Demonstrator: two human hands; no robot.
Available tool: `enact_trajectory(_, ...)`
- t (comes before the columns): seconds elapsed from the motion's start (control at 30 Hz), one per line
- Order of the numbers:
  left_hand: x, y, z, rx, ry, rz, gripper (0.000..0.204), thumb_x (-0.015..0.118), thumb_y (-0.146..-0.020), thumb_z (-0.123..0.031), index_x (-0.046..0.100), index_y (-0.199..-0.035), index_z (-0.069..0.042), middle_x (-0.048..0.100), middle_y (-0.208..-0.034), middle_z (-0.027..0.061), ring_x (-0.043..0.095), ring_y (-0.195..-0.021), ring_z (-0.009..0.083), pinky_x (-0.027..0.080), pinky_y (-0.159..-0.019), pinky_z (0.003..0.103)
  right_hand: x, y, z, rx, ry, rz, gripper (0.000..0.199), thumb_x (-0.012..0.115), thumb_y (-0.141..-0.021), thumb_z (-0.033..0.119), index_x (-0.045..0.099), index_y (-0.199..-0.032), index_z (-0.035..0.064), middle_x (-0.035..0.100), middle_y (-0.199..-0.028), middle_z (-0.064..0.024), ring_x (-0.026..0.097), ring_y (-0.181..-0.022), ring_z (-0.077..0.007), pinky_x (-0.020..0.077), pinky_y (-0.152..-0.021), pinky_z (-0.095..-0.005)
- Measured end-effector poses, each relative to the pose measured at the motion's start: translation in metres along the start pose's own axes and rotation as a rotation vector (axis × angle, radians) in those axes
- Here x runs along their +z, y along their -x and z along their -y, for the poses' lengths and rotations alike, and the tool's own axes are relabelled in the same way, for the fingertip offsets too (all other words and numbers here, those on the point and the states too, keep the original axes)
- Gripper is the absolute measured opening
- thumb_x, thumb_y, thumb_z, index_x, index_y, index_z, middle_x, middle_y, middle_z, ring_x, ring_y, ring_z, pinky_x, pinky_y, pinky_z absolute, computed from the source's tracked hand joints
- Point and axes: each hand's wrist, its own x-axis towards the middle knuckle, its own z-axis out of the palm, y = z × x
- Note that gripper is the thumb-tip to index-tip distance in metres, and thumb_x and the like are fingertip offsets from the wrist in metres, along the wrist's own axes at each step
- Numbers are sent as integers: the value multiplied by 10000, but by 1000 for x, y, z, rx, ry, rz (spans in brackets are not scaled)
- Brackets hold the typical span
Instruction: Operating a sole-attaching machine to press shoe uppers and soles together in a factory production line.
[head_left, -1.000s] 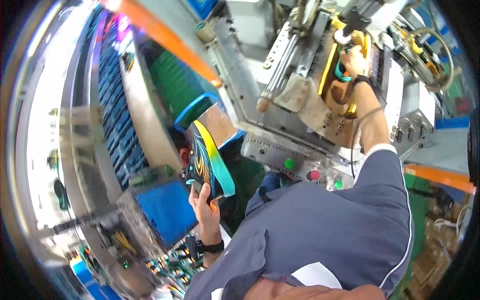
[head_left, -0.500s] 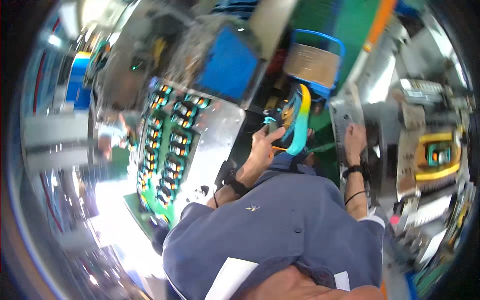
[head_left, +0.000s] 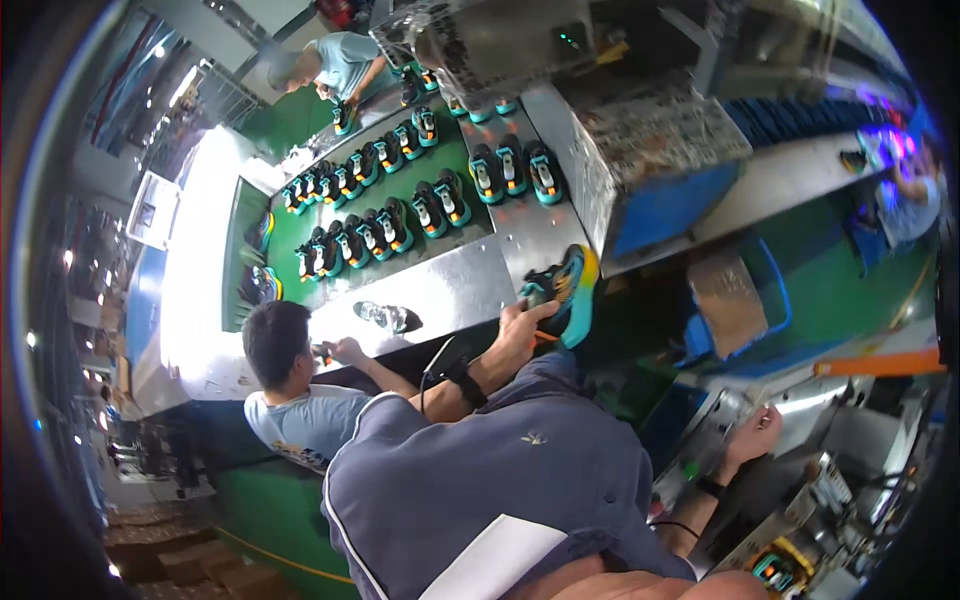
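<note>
A black sneaker [head_left: 569,300] with a turquoise, yellow and orange sole is in my left hand [head_left: 520,328]. My fingers are closed round its ankle end, and the sole is turned to the right. My right hand [head_left: 755,436] is off to the right, above the metal machine bench [head_left: 704,420]. Its fingers are curled in, and I see nothing held in them. Past my left hand, rows of similar sneakers [head_left: 388,228] stand on a workbench with a green belt [head_left: 375,276] and a metal edge [head_left: 470,290].
A co-worker [head_left: 300,395] sits close on my left, hands at the bench; another person [head_left: 345,65] works across it, and a third [head_left: 908,205] at far right. A blue-framed cart [head_left: 728,308] with a brown board stands ahead right. A large machine [head_left: 650,150] is beyond the bench.
My view has swung left, bringing the co-workers and the sneaker rows into full sight. The sneaker stays in my left hand. My right hand now appears farther right and lower.
</note>
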Motion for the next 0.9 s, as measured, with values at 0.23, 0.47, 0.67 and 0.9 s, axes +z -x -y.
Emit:
enact_trajectory(0.23,-69,-121,-79,172,246,-319,386,726,-745,-15,562,-1085,66,646,-968,119,653,-866,218,547,-770,338,51,-183,286,-589,-391,41,132,624,-909,100,642,-1014,23,651,-928,-39,598,-813,-129,475,-679,-254)
enact_trajectory(0.47,-131,-277,-171,297,280,-353,308,713,-756,-117,596,-1009,13,653,-900,110,653,-688,204,502,-420,299,155,-269,612,-1005,-250,301,244,657,-895,192,641,-1089,44,668,-1044,-60,618,-935,-148,489,-773,-286)
enact_trajectory(0.67,-181,-450,-244,339,176,-463,391,737,-740,-208,637,-1005,60,665,-873,148,638,-595,234,531,-507,305,292,-280,824,-1387,-145,311,581,688,-847,382,522,-1306,67,591,-1265,-122,562,-1158,-238,417,-979,-354)
enact_trajectory(0.9,-226,-615,-327,371,-291,-656,536,695,-696,-259,532,-1069,89,644,-976,265,651,-884,353,532,-764,401,398,-237,933,-1448,103,538,726,669,-832,378,377,-1416,61,446,-1402,-166,428,-1297,-256,337,-1055,-363)
